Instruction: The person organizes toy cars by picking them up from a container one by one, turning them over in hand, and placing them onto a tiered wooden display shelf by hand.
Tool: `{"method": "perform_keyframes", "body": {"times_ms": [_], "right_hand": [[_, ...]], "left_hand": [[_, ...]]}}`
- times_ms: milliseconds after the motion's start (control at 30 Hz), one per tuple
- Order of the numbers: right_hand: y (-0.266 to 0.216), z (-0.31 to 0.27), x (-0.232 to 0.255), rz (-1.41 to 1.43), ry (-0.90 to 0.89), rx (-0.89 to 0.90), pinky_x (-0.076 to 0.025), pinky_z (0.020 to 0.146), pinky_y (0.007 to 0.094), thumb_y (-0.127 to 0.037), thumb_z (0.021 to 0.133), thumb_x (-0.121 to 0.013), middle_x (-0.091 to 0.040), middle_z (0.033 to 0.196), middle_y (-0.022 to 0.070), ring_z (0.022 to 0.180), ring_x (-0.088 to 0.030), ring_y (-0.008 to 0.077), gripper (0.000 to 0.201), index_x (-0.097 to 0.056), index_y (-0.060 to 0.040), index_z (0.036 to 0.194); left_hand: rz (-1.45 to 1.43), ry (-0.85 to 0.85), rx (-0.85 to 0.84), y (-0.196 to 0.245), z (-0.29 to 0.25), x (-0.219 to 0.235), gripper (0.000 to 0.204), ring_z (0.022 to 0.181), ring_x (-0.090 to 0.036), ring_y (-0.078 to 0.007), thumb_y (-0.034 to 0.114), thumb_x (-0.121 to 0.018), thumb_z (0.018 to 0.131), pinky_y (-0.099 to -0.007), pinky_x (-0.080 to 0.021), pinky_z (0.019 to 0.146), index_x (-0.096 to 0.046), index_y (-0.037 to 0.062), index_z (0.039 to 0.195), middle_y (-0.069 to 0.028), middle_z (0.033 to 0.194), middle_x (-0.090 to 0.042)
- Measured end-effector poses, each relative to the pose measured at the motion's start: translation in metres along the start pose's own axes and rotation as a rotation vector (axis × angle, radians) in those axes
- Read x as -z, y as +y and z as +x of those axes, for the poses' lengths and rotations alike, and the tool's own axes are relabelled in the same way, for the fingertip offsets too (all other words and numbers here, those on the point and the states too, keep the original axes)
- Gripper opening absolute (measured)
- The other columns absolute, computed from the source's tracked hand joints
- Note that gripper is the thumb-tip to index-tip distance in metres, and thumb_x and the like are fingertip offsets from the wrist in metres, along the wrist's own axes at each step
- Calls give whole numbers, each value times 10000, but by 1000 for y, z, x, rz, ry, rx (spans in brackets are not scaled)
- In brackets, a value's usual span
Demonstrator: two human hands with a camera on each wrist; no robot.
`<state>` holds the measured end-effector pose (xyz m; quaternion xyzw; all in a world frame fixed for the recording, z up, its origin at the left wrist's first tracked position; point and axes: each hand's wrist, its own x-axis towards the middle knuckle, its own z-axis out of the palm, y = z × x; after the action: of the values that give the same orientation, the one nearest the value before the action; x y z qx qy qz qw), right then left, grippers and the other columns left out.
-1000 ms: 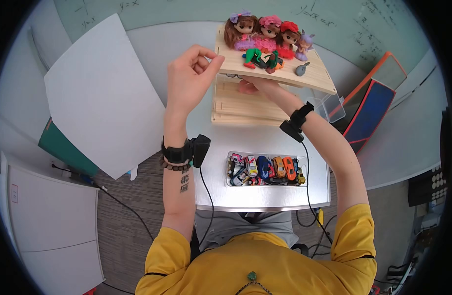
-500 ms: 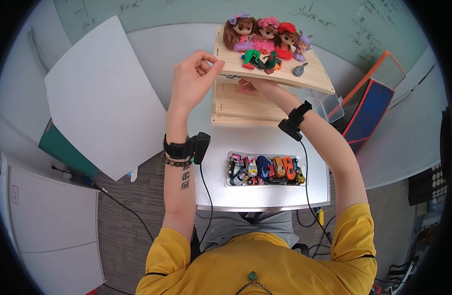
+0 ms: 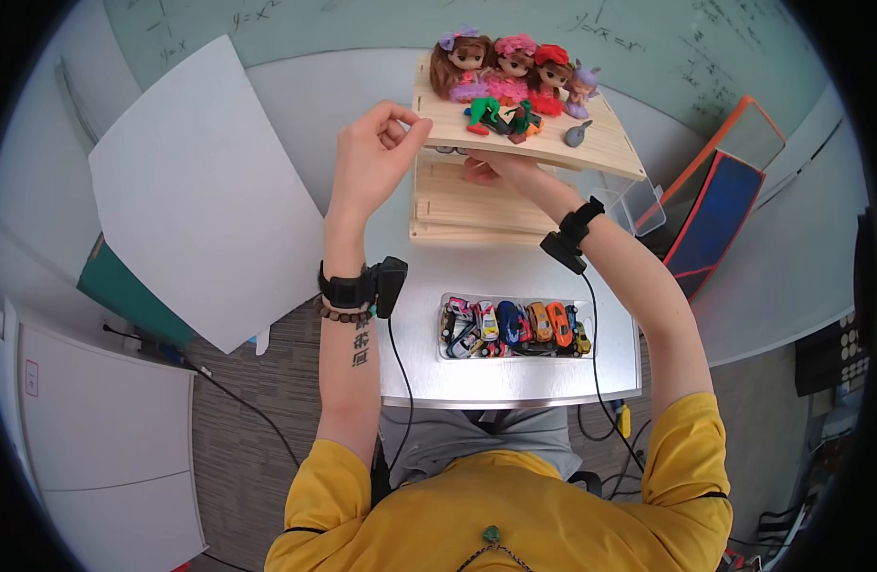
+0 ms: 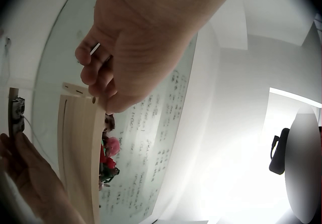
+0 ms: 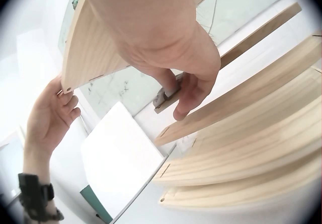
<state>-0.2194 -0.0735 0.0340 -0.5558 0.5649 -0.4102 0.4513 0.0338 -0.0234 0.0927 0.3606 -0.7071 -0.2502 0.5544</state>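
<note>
My left hand (image 3: 370, 160) is at the front left corner of the wooden shelf's top board (image 3: 598, 153), thumb and fingertips pinching that corner, other fingers curled. My right hand (image 3: 500, 166) reaches under the top board, partly hidden from the head view. In the right wrist view its fingers hold a small grey toy car (image 5: 162, 99) at the end of a narrow wooden ledge (image 5: 261, 35). From the left wrist view the toy car (image 4: 18, 109) looks dark, with the right hand's fingertips against its near end.
Several dolls (image 3: 513, 69), a green and black toy figure (image 3: 500, 116) and a grey toy (image 3: 577, 133) stand on the top board. A clear tray (image 3: 440, 351) of toy cars lies on the metallic table (image 3: 414, 381). Cables run from both wrist cameras.
The left hand has come slightly down and right, with its fingertips staying by the board's corner. The right hand stays under the board almost still; the shelf appears shifted slightly left.
</note>
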Motion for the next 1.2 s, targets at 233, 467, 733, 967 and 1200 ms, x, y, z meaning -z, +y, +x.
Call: {"method": "perform_keyframes", "body": {"times_ms": [233,467,733,967,1200], "right_hand": [[0,-48,6,-63,117,61,-585,645,287,-175,914,-745,-719,884,85,720,-733,178,238,-665,9,1042],[-5,-133,12,-342,-209,300,-537,626,326,-106,878,-720,-708,775,78,661,-686,181,118,-699,2,920],[-16,-202,-12,-918,-480,562,-555,846,500,-78,836,-754,-740,988,182,960,-702,400,204,-723,-24,1031],[-3,-206,-5,-1072,-578,522,-557,823,491,-148,825,-809,-726,929,203,946,-708,408,281,-686,22,1012],[-6,-198,-15,-1121,-612,441,-539,836,467,-226,824,-821,-719,947,169,945,-700,387,384,-685,0,1103]], "left_hand": [[66,165,-105,31,-12,2,207,617,-460,-20,160,-802,930,-207,-365,562,-674,22,843,56,669,-584],[31,-160,-332,56,-43,-32,313,579,-427,-18,148,-842,881,-223,-338,518,-617,25,702,67,619,-536],[-22,-413,-154,22,-58,-64,331,534,-495,-76,210,-825,874,-255,-420,518,-653,-13,701,-23,578,-585],[-124,-356,-58,-17,-69,-61,278,596,-454,-40,132,-786,913,-242,-363,551,-653,-3,711,38,614,-569],[-103,-197,-73,-38,-76,-58,256,549,-444,-19,131,-810,889,-232,-344,500,-677,2,711,49,592,-557]]}}
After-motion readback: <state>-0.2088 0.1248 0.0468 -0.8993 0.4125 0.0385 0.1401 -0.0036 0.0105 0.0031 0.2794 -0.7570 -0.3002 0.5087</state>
